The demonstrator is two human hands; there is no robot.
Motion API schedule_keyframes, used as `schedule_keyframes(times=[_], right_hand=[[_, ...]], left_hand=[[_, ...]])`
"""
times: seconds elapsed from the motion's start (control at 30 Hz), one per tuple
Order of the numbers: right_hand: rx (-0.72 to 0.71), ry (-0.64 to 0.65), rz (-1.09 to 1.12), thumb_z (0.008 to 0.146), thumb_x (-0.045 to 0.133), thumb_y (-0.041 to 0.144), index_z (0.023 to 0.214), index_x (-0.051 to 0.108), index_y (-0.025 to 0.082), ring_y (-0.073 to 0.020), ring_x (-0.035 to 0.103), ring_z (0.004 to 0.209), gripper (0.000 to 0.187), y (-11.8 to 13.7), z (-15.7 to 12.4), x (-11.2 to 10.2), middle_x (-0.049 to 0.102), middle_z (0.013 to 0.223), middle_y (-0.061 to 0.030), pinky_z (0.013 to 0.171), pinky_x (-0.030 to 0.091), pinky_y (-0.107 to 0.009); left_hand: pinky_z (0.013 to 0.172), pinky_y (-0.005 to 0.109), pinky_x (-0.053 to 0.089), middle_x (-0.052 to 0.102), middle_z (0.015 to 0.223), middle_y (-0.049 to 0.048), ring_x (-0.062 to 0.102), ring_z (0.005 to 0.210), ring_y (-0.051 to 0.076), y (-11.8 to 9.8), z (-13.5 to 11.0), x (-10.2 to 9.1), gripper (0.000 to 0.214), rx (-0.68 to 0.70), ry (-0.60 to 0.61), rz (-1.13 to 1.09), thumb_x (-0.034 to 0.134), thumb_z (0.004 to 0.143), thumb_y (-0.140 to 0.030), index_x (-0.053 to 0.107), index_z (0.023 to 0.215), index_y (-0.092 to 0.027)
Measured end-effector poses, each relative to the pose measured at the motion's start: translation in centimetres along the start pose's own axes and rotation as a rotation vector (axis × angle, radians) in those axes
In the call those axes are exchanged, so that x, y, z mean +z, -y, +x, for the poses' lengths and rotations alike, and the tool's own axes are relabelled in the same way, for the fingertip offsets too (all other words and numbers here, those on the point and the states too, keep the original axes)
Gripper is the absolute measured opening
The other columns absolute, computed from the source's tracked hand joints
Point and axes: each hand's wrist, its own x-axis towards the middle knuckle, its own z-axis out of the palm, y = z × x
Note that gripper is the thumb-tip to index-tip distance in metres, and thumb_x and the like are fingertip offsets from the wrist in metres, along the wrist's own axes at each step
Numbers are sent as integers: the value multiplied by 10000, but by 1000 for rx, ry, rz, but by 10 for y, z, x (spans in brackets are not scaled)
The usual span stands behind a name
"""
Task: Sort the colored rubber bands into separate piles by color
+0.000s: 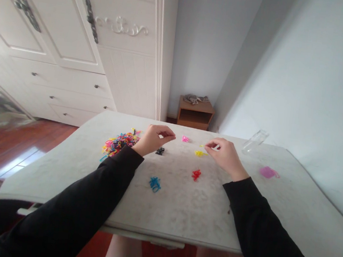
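My left hand is pinched, its fingertips just left of a small pink pile of elastic bands. Whether anything is between those fingertips is too small to make out. A black pile of bands lies below this hand, and a large mixed-colour heap of bands sits to its left, partly hidden by the wrist. My right hand pinches a tiny yellow elastic band above a yellow pile. Nearer to me are a red pile and a blue pile.
On the white table, a clear plastic bottle lies tilted at the back right. A pink pouch-like piece lies farther right. Beyond the table stand a white wardrobe and a small wooden stand with cloth on top.
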Motion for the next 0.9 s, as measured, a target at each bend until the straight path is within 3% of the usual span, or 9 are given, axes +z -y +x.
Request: schedule_keyframes(times=[0.4, 0.6, 0.77, 0.9], right_hand=[[324, 125, -351, 820, 669, 254, 786, 801, 246, -240, 724, 816, 136, -8, -5, -1, 794, 855, -66, 698, 471, -309], [310, 246, -302, 811, 706, 269, 792, 807, 247, -235, 739, 862, 105, -15, -6, 2, 806, 880, -59, 741, 488, -295], [295, 248, -242, 771, 744, 225, 848, 806, 209, -213, 739, 843, 100, -19, -4, 5, 808, 890, -63, 732, 493, -275], [248, 238, -207, 743, 739, 161, 770, 789, 208, -206, 733, 779, 74, -19, -5, 8, 799, 820, -50, 700, 497, -277]], left_hand=[[724, 278, 588, 767, 809, 73, 696, 742, 156, -2, -2, 3, 204, 6, 35, 8, 767, 835, -349, 763, 829, -146], [724, 268, 585, 760, 812, 66, 693, 734, 147, -3, -3, 4, 182, 12, 61, 15, 758, 847, -328, 758, 826, -147], [708, 255, 578, 754, 801, 63, 686, 727, 141, -3, -3, 4, 180, 14, 65, 24, 753, 850, -325, 758, 820, -148], [707, 255, 585, 749, 812, 65, 682, 724, 137, -3, -3, 4, 202, 11, 70, 10, 770, 837, -348, 757, 826, -147]])
